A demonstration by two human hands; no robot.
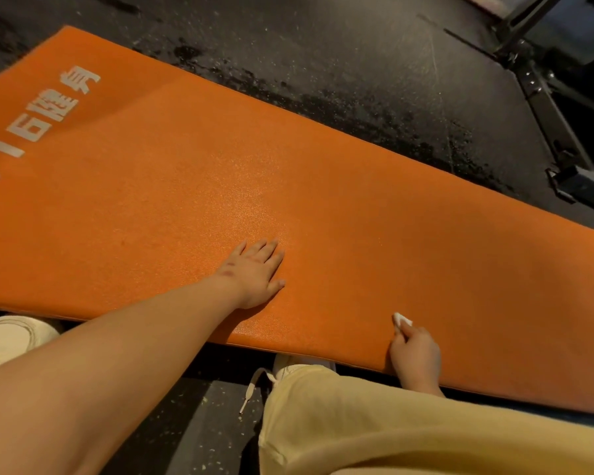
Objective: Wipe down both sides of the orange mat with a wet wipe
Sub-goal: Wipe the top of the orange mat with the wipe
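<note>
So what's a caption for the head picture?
Left hand flat on orange mat; right hand pinches a wet wipe.

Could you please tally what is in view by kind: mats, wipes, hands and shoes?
orange mat: 1
wet wipe: 1
hands: 2, the left hand and the right hand
shoes: 2
Total: 6

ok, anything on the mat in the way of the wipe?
Only the left hand, flat on the orange mat left of the wet wipe that the right hand pinches. Ahead and to the right, nothing visible lies on the mat.
</note>
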